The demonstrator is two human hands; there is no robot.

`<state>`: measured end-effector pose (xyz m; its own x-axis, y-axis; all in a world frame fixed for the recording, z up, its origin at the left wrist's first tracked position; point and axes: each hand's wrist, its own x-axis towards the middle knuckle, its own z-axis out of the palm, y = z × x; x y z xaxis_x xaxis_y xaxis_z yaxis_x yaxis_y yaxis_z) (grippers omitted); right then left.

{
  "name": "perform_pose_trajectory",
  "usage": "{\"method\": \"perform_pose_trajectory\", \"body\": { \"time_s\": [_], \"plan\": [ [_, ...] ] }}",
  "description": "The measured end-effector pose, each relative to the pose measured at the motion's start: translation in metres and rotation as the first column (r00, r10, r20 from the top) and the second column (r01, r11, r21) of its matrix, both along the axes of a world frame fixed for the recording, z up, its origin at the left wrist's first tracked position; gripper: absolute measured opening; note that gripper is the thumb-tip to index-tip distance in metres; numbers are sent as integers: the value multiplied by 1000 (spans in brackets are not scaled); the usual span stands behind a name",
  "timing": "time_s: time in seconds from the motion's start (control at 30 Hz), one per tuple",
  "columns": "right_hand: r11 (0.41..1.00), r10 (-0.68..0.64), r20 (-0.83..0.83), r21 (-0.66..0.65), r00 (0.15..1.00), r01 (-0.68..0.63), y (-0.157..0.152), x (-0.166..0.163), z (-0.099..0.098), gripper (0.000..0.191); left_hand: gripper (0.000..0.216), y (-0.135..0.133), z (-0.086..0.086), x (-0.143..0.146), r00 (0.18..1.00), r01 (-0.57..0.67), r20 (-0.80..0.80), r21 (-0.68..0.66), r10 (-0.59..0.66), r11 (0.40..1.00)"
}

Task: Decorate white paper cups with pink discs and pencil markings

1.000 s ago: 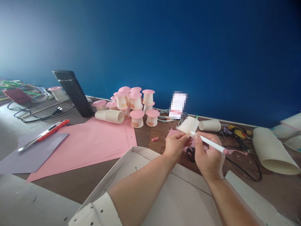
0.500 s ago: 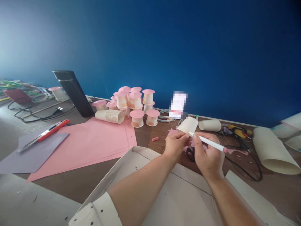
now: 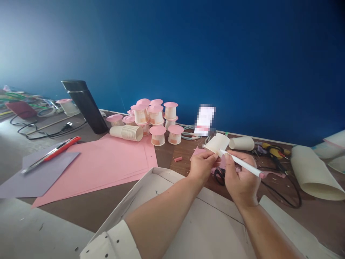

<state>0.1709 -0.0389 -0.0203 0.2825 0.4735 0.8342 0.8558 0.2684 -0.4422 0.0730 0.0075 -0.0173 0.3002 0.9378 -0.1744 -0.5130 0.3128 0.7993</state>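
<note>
My left hand (image 3: 201, 164) pinches the rim of a small white paper cup (image 3: 217, 142), held tilted above the brown table. My right hand (image 3: 239, 178) grips a white pen with a pink end (image 3: 244, 164), its tip touching the cup's side. Under my hands lie pink paper scraps (image 3: 198, 151) and black scissors (image 3: 219, 175). Both forearms reach over an open white cardboard box (image 3: 161, 183).
Several cups with pink paper tops (image 3: 157, 118) cluster at the back beside a lying stack of cups (image 3: 126, 132). Pink sheets (image 3: 107, 162), a red utility knife (image 3: 52, 153), a black flask (image 3: 84, 106), a lying cup (image 3: 241, 143), cables (image 3: 280, 183) and rolled paper (image 3: 309, 172) surround.
The pen tip has shifted slightly along the cup's side and the cup has tilted a little. Both hands stay in the same place.
</note>
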Motion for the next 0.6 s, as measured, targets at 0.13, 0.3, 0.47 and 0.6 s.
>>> {"method": "perform_pose_trajectory", "body": {
  "time_s": [0.13, 0.3, 0.47, 0.6],
  "plan": [
    [1000, 21, 27, -9, 999, -21, 0, -1, 0, 19, 7, 1, -4, 1, 1000, 14, 1, 23, -14, 1000],
    [1000, 5, 54, -26, 999, -4, 1, -2, 1, 20, 11, 1, -7, 1, 998, 20, -65, 72, -15, 997],
    [998, 10, 63, -59, 998, -6, 0, -1, 1, 21, 13, 2, -9, 0, 992, 15, -122, 118, -1, 993],
    [998, -13, 42, -57, 999, 15, -1, -2, 2, 22, 12, 2, -8, 0, 994, 22, -106, 119, -9, 993]
  ]
}}
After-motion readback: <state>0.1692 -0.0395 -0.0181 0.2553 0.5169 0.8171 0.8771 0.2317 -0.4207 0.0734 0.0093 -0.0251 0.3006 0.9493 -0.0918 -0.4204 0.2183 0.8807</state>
